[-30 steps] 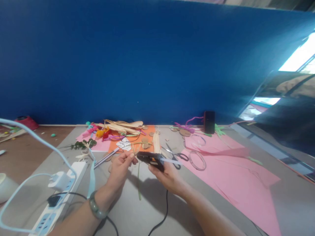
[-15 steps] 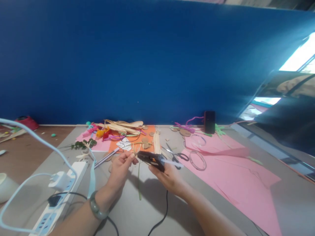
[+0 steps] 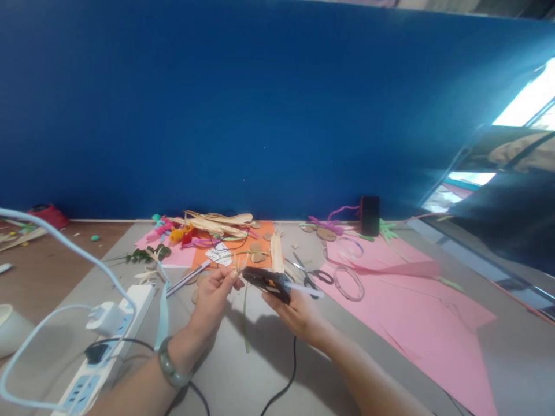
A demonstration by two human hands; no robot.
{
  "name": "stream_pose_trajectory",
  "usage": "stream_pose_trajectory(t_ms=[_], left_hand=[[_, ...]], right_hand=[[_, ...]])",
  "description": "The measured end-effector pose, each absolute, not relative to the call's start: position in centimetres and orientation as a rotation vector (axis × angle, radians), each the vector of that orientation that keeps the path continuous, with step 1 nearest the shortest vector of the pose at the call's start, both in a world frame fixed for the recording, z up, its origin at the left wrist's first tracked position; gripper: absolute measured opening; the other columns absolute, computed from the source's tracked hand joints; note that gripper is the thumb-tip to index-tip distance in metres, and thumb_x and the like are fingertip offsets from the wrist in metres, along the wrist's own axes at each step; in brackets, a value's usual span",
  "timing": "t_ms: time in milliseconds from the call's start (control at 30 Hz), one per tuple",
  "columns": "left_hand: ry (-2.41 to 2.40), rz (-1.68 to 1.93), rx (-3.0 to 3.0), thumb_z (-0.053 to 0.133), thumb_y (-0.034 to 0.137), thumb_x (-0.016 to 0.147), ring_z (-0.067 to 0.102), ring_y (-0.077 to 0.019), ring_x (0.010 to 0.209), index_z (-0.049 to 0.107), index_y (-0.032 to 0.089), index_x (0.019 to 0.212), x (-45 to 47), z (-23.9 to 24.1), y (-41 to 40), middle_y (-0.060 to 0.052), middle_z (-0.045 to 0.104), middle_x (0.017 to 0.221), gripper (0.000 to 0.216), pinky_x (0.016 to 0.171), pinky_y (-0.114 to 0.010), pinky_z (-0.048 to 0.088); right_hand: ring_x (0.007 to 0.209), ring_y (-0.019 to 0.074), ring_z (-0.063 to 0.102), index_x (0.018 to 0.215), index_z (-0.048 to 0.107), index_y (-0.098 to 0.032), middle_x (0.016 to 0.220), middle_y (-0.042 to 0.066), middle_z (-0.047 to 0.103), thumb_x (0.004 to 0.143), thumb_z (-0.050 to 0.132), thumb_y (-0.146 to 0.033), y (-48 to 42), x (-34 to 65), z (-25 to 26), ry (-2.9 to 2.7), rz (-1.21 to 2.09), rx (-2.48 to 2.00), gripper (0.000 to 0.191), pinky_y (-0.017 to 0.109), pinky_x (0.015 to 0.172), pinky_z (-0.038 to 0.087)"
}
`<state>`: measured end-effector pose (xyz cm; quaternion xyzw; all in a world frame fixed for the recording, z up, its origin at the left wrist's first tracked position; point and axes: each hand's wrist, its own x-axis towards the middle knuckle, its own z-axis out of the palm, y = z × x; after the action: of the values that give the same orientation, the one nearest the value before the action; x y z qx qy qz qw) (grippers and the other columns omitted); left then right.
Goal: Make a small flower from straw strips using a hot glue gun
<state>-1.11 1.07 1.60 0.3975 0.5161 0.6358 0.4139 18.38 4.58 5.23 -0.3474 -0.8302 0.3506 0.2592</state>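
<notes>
My right hand (image 3: 303, 312) is wrapped round a black glue gun (image 3: 264, 280). A pale glue stick (image 3: 306, 288) pokes out of its rear, and a black cord (image 3: 292, 364) hangs below. The gun's nose points left, right at my left hand (image 3: 217, 292). Thumb and forefinger of that hand pinch a small piece of pale raffia strips (image 3: 237, 267); where the nozzle meets it is too small to tell. Below hangs a thin green stem (image 3: 247, 329), its upper end hidden near the fingers.
Scissors (image 3: 321, 277) and a tape ring (image 3: 349, 283) lie by pink paper (image 3: 425, 312) on the right. A white power strip (image 3: 110, 358) with cables is at left. Raffia bundles (image 3: 221, 224), orange paper (image 3: 203, 258) and a black box (image 3: 369, 215) sit along the blue partition (image 3: 260, 115).
</notes>
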Motion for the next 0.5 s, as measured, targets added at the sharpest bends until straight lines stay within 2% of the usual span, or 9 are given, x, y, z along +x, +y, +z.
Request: stream_pose_trajectory(t_ms=[367, 500], left_hand=[[1.271, 1.618, 1.003, 0.067, 0.039, 0.079, 0.052, -0.0131, 0.061, 0.065, 0.017, 0.066, -1.08, 1.38, 1.18, 0.000, 0.063, 0.062, 0.025, 0.065, -0.025, 0.039], [1.280, 1.619, 1.006, 0.067, 0.040, 0.078, 0.053, -0.0131, 0.061, 0.065, 0.018, 0.065, -1.05, 1.68, 1.15, 0.000, 0.063, 0.061, 0.026, 0.065, -0.025, 0.040]], right_hand=[[0.069, 0.0179, 0.055, 0.116, 0.063, -0.016, 0.078, 0.004, 0.063, 0.093, 0.044, -0.040, 4.63, 18.45, 5.31, -2.255, 0.883, -0.942, 0.038, 0.026, 0.061, 0.045], [0.064, 0.0163, 0.052, 0.116, 0.062, -0.015, 0.074, 0.003, 0.061, 0.094, 0.043, -0.041, 4.54, 18.45, 5.40, -2.275, 0.898, -0.950, 0.039, 0.025, 0.058, 0.043]])
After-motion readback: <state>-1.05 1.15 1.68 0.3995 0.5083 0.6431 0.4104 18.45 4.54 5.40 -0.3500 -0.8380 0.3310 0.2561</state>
